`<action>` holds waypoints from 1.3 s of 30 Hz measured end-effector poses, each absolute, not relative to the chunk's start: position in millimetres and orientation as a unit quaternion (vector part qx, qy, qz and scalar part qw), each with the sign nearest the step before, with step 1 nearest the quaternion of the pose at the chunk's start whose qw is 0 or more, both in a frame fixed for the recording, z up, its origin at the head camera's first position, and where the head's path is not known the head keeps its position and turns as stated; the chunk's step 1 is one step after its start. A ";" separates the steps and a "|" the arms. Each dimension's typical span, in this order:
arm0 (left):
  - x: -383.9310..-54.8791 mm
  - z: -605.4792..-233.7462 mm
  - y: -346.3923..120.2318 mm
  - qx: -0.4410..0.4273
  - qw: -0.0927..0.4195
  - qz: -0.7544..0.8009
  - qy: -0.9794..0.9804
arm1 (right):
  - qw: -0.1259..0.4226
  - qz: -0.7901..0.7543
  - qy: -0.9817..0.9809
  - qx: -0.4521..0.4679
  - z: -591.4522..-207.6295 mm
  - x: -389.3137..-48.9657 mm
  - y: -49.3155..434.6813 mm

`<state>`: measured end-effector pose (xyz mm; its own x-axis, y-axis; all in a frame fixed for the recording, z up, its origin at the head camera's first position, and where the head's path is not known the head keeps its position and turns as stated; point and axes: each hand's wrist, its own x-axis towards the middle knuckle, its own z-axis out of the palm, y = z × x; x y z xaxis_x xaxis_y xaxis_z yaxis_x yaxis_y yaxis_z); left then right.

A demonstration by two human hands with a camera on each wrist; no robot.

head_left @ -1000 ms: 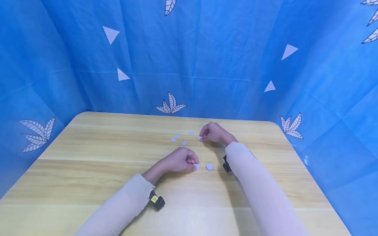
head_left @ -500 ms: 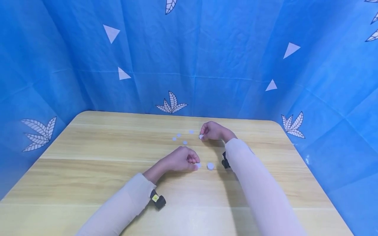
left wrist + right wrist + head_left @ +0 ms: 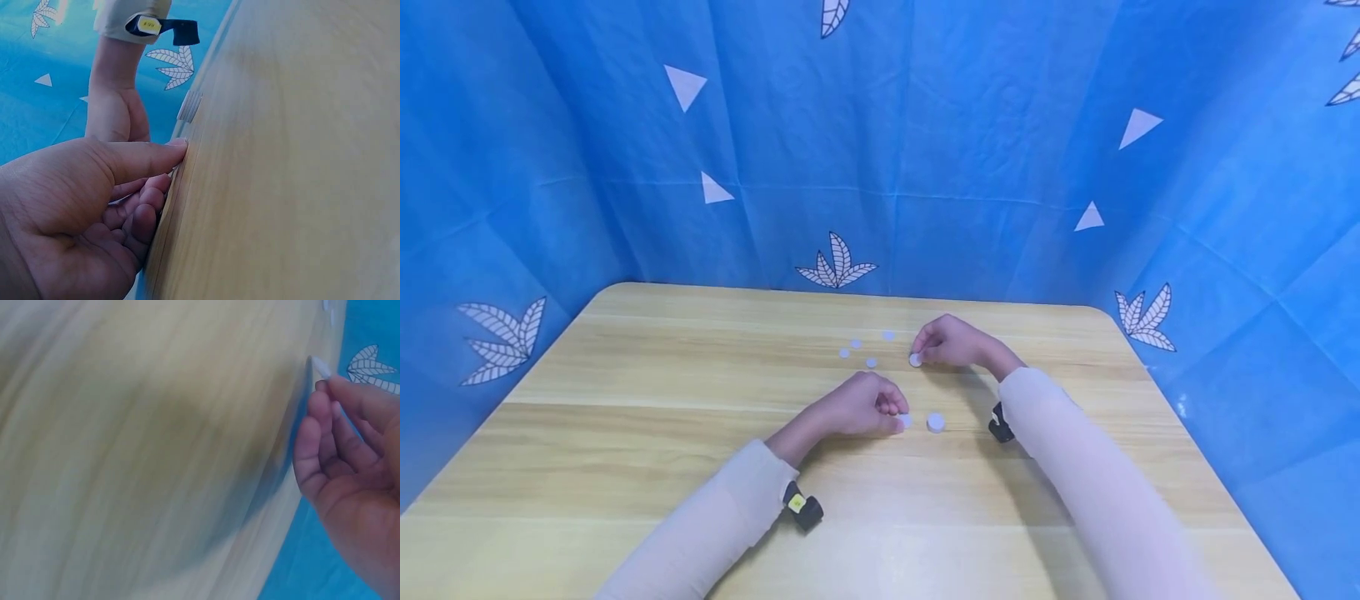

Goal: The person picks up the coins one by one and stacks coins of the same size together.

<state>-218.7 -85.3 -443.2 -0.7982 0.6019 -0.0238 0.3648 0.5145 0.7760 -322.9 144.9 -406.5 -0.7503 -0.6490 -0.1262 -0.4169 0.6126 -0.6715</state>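
Observation:
My left hand (image 3: 859, 406) rests low over the table, thumb and index finger pinching a small white disc (image 3: 906, 421). In the left wrist view the left thumb and curled fingers mostly hide that disc. Just right of it stands a short stack of white discs (image 3: 935, 422), whose layers show edge-on in the left wrist view (image 3: 190, 106). Farther back, my right hand (image 3: 951, 342) pinches another white disc (image 3: 915, 360) between thumb and index finger. The right wrist view shows this disc (image 3: 320, 367) tilted at the fingertips, with the other fingers loosely curled.
Several loose white discs lie flat left of my right hand, among them one at the back (image 3: 889, 335) and one nearer my left hand (image 3: 871, 362). The wooden table (image 3: 647, 467) ends at a blue patterned curtain (image 3: 970, 242). Each wrist wears a black camera.
My right hand, with its disc, has come slightly nearer and to the right, and its forearm has swung right. The left hand keeps its place at its disc.

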 end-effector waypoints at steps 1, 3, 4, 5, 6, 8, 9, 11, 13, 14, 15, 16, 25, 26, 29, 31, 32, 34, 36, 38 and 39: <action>-218.8 -442.4 -85.7 0.281 0.145 0.404 0.859 | 0.182 -0.322 0.878 -0.304 -406.3 -321.7 146.9; -218.9 -441.4 -86.3 0.279 0.142 0.404 0.860 | 0.186 -0.331 0.874 -0.304 -406.0 -318.5 151.1; -218.9 -441.1 -86.5 0.279 0.142 0.405 0.859 | 0.189 -0.336 0.871 -0.304 -406.1 -316.8 153.2; -218.9 -441.3 -86.6 0.279 0.142 0.406 0.859 | 0.192 -0.342 0.868 -0.305 -406.2 -314.9 155.5; -218.9 -441.5 -86.6 0.280 0.143 0.407 0.857 | 0.196 -0.347 0.865 -0.305 -406.9 -313.3 157.9; -218.8 -441.6 -86.3 0.281 0.145 0.409 0.856 | 0.201 -0.355 0.859 -0.309 -407.9 -310.0 162.3; -218.7 -441.5 -86.1 0.281 0.147 0.410 0.855 | 0.202 -0.356 0.857 -0.313 -408.4 -308.4 164.2; -218.1 -442.2 -85.3 0.280 0.150 0.412 0.854 | 0.205 -0.358 0.854 -0.317 -410.7 -305.3 168.2; -217.9 -442.4 -84.8 0.278 0.150 0.414 0.854 | 0.207 -0.357 0.853 -0.320 -411.9 -302.3 170.7; -218.1 -442.5 -84.7 0.276 0.150 0.415 0.854 | 0.208 -0.355 0.853 -0.320 -412.1 -300.9 171.5; -218.1 -442.6 -84.7 0.275 0.150 0.416 0.854 | 0.210 -0.353 0.853 -0.321 -412.7 -299.7 172.3; -218.2 -442.8 -84.8 0.275 0.150 0.417 0.853 | 0.212 -0.352 0.853 -0.321 -413.1 -298.6 172.8; -218.7 -444.3 -85.3 0.275 0.149 0.416 0.854 | 0.225 -0.361 0.841 -0.334 -413.4 -290.3 175.8; -218.5 -444.5 -85.3 0.273 0.150 0.417 0.854 | 0.226 -0.362 0.840 -0.336 -413.0 -289.2 175.7; -218.4 -445.0 -85.4 0.272 0.150 0.419 0.854 | 0.226 -0.365 0.836 -0.342 -412.6 -286.6 175.0; -218.6 -445.7 -85.4 0.272 0.149 0.419 0.853 | 0.225 -0.368 0.832 -0.348 -413.1 -285.2 174.6; -218.6 -445.7 -85.4 0.272 0.149 0.419 0.853 | 0.225 -0.370 0.831 -0.350 -413.4 -284.6 174.4; -218.7 -445.6 -85.5 0.274 0.147 0.417 0.854 | 0.225 -0.374 0.826 -0.357 -414.1 -283.2 174.2; -218.8 -445.6 -85.6 0.275 0.146 0.415 0.855 | 0.226 -0.377 0.822 -0.363 -414.5 -281.5 173.7; -218.8 -445.0 -85.6 0.275 0.147 0.415 0.855 | 0.228 -0.379 0.818 -0.368 -414.1 -279.4 173.0; -218.9 -444.9 -85.6 0.276 0.147 0.415 0.855 | 0.229 -0.378 0.817 -0.370 -413.9 -278.4 172.5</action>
